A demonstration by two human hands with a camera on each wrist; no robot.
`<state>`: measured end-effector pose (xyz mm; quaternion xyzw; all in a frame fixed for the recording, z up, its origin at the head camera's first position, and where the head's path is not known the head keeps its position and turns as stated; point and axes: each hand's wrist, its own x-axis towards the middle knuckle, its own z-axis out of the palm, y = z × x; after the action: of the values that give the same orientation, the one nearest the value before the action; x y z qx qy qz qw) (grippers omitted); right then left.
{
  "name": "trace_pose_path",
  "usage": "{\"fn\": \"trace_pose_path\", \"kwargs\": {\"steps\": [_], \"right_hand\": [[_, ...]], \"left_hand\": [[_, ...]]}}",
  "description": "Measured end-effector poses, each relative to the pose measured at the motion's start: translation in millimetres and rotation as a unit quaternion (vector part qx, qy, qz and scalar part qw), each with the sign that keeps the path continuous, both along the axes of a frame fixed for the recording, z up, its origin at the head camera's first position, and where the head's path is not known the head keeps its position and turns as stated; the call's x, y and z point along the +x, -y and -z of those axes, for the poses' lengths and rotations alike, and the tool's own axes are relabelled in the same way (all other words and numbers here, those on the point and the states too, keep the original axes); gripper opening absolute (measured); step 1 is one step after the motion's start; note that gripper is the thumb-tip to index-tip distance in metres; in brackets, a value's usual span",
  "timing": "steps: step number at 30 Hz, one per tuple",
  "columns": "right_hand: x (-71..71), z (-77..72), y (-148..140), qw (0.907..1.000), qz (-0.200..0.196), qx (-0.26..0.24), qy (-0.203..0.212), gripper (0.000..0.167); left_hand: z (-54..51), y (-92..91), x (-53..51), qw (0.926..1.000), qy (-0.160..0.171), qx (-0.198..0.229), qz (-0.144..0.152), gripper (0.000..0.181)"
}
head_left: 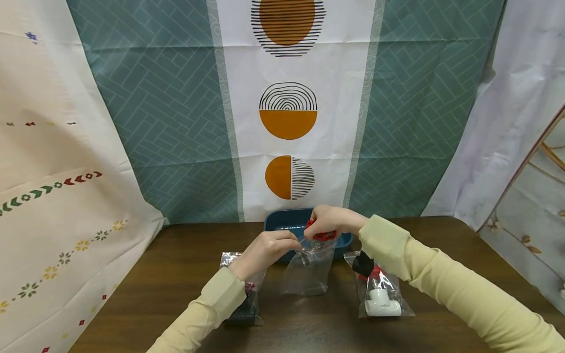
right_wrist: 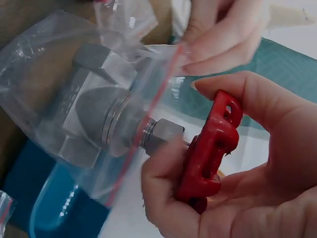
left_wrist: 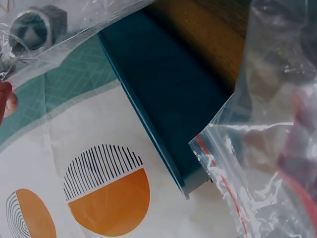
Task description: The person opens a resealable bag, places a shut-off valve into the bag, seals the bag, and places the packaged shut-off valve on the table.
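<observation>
My right hand [head_left: 333, 220] grips the red handwheel [right_wrist: 213, 148] of a metal valve [right_wrist: 101, 111] between thumb and fingers. The valve's grey body is inside a clear zip bag [head_left: 304, 282] with a red line along its mouth, while the handwheel stays outside. At the mouth of that bag, my left hand [head_left: 271, 250] pinches the edge. In the right wrist view, the left fingers [right_wrist: 228, 44] are seen beside the bag's opening. The left wrist view catches only a fingertip [left_wrist: 5, 94] at its edge, with part of the bagged valve above it.
Behind the hands stands a blue tray [head_left: 282, 215]. To the right lies a clear bag holding a white tee fitting [head_left: 383, 308] and red and black parts. A bag with a dark part [head_left: 243, 314] lies to the left, partly under my left arm. Patterned cloths hang behind the wooden table [head_left: 145, 294].
</observation>
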<state>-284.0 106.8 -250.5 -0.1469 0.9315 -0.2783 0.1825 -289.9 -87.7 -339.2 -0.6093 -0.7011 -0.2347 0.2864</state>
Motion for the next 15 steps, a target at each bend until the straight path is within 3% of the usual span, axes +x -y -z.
{"fn": "trace_pose_path", "kwargs": {"steps": [9, 15], "right_hand": [[0.8, 17.3, 5, 0.9942, -0.008, 0.068, -0.083, 0.03], [1.7, 22.2, 7, 0.993, 0.007, 0.084, -0.083, 0.021]], "left_hand": [[8.6, 0.6, 1.6, 0.9997, 0.024, -0.009, 0.004, 0.019], [9.9, -0.4, 2.0, 0.9998, 0.015, -0.008, 0.005, 0.016]]}}
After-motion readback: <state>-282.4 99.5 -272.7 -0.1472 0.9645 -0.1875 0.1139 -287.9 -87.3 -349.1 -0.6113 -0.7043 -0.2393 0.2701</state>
